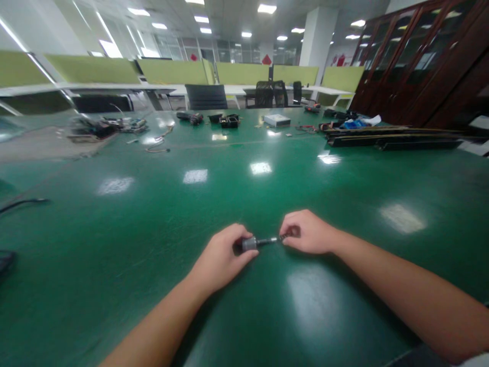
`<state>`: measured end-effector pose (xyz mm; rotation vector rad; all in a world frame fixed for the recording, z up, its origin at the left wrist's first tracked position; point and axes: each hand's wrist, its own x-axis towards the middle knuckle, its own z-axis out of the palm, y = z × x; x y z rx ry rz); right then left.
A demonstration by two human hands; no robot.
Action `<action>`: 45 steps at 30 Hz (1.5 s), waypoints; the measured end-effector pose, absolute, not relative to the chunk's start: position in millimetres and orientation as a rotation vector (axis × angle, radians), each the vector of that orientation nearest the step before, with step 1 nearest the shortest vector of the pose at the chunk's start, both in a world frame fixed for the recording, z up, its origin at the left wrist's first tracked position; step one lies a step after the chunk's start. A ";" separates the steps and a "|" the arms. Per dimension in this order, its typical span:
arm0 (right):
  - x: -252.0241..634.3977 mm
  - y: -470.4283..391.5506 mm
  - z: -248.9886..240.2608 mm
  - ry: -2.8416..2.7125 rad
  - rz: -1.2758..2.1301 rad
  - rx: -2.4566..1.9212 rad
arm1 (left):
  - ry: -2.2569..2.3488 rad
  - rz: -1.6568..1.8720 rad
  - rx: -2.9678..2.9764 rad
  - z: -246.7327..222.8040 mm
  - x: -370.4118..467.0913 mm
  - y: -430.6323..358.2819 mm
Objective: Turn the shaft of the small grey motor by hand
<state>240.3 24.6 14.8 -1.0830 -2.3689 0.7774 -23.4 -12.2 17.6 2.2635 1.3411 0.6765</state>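
My left hand (224,256) is closed around a short grey cylinder with a thin metal shaft (249,244), held low over the green tabletop (244,199). The shaft points right, towards my other hand. Between the thumb and fingertips of my right hand (311,233) is a small dark coiled piece like a spring (284,237). Its left end is close to the shaft's tip; whether they touch I cannot tell. The cylinder's far end is hidden in my left palm.
Black cables (23,203) lie at the left edge. Further back are a heap of electronic parts (114,125), dark devices (229,121), a white box (277,120) and long black bars (382,138). A black chair (206,97) stands behind the table.
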 end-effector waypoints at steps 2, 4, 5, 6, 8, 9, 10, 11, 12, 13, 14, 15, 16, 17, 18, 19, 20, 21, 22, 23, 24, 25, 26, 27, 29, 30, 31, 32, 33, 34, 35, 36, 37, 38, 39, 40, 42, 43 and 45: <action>240.1 25.4 13.5 -2.359 0.786 -1.068 | 1.339 0.682 2.261 17.0 -23.4 -12.1; 238.6 25.2 12.3 -2.348 0.788 -1.062 | 1.333 0.684 2.259 17.2 -23.6 -12.3; 237.5 24.9 11.8 -2.342 0.789 -1.061 | 1.333 0.683 2.258 17.4 -23.8 -12.3; 236.1 24.3 11.3 -2.335 0.791 -1.061 | 1.334 0.682 2.257 17.5 -23.9 -12.4; 232.7 22.9 9.9 -2.325 0.794 -1.045 | 1.341 0.678 2.251 17.4 -23.8 -12.4; 230.6 22.1 9.0 -2.325 0.789 -1.027 | 1.346 0.675 2.246 17.1 -23.5 -12.3; 228.3 21.3 7.9 -2.329 0.776 -1.003 | 1.350 0.672 2.239 16.8 -22.9 -12.3; 226.0 20.6 6.8 -2.337 0.758 -0.972 | 1.353 0.667 2.231 16.6 -22.2 -12.2; 223.6 19.8 5.7 -2.349 0.737 -0.939 | 1.352 0.659 2.225 16.4 -21.4 -12.1; 221.3 19.2 4.5 -2.362 0.718 -0.906 | 1.351 0.652 2.220 16.4 -20.5 -12.1; 219.2 18.5 3.5 -2.374 0.705 -0.881 | 1.346 0.645 2.219 16.6 -19.7 -12.0; 217.4 17.8 2.7 -2.379 0.699 -0.871 | 1.339 0.637 2.220 17.2 -19.1 -12.0; 216.0 17.2 2.0 -2.377 0.701 -0.874 | 1.329 0.637 2.221 17.9 -18.7 -11.9; 215.0 16.6 1.4 -2.367 0.709 -0.890 | 1.317 0.635 2.223 18.7 -18.5 -11.8; 214.3 16.0 1.0 -2.352 0.723 -0.909 | 1.293 0.628 2.226 19.4 -18.6 -11.6; 214.0 15.5 0.7 -2.335 0.739 -0.928 | 1.261 0.626 2.229 20.0 -19.0 -11.3; 214.0 15.0 0.5 -2.319 0.754 -0.941 | 1.228 0.626 2.228 20.4 -19.5 -10.9; 214.1 14.6 0.3 -2.308 0.766 -0.946 | 1.210 0.634 2.220 20.3 -20.0 -10.5; 214.3 14.3 0.3 -2.304 0.773 -0.943 | 1.206 0.649 2.213 20.0 -20.6 -10.0; 214.5 14.1 0.4 -2.305 0.777 -0.938 | 1.202 0.661 2.216 19.3 -21.0 -9.5; 214.8 13.9 0.5 -2.311 0.777 -0.933 | 1.193 0.656 2.228 18.6 -21.3 -9.1; 215.0 13.8 0.7 -2.321 0.773 -0.929 | 1.188 0.654 2.240 17.8 -21.4 -8.9; 215.2 13.7 1.0 -2.332 0.767 -0.925 | 1.183 0.653 2.250 17.1 -21.2 -8.8; 215.3 13.6 1.2 -2.343 0.758 -0.923 | 1.177 0.656 2.257 16.6 -20.8 -8.8; 215.3 13.6 1.9 -2.357 0.741 -0.924 | 1.169 0.686 2.260 16.0 -19.0 -9.3; 215.2 13.7 2.3 -2.359 0.736 -0.923 | 1.170 0.702 2.258 15.9 -17.9 -9.8; 215.0 13.7 2.6 -2.359 0.734 -0.921 | 1.178 0.716 2.253 15.9 -16.6 -10.4; 214.9 13.8 3.0 -2.357 0.735 -0.920 | 1.192 0.724 2.246 16.1 -15.4 -11.0; 214.9 13.9 3.3 -2.354 0.736 -0.920 | 1.210 0.730 2.239 16.3 -14.3 -11.6; 214.9 14.0 3.5 -2.352 0.737 -0.921 | 1.225 0.733 2.230 16.6 -13.5 -12.0; 215.0 14.0 3.6 -2.352 0.738 -0.919 | 1.230 0.733 2.224 17.1 -12.9 -12.4; 215.2 14.1 3.6 -2.352 0.738 -0.917 | 1.225 0.730 2.219 17.7 -12.7 -12.5; 215.4 14.1 3.4 -2.352 0.737 -0.912 | 1.209 0.724 2.216 18.4 -12.7 -12.3; 215.7 14.2 3.1 -2.351 0.737 -0.907 | 1.189 0.714 2.215 19.2 -13.1 -12.0; 215.9 14.2 2.8 -2.350 0.737 -0.901 | 1.171 0.702 2.214 19.9 -13.5 -11.5; 216.1 14.3 2.5 -2.349 0.737 -0.896 | 1.158 0.692 2.213 20.4 -14.1 -10.9; 216.2 14.4 2.1 -2.344 0.733 -0.893 | 1.150 0.685 2.212 20.9 -15.0 -9.8; 216.2 14.4 2.1 -2.344 0.731 -0.892 | 1.153 0.687 2.211 20.8 -15.3 -9.5; 216.2 14.3 2.6 -2.350 0.726 -0.890 | 1.175 0.696 2.205 20.0 -15.2 -9.5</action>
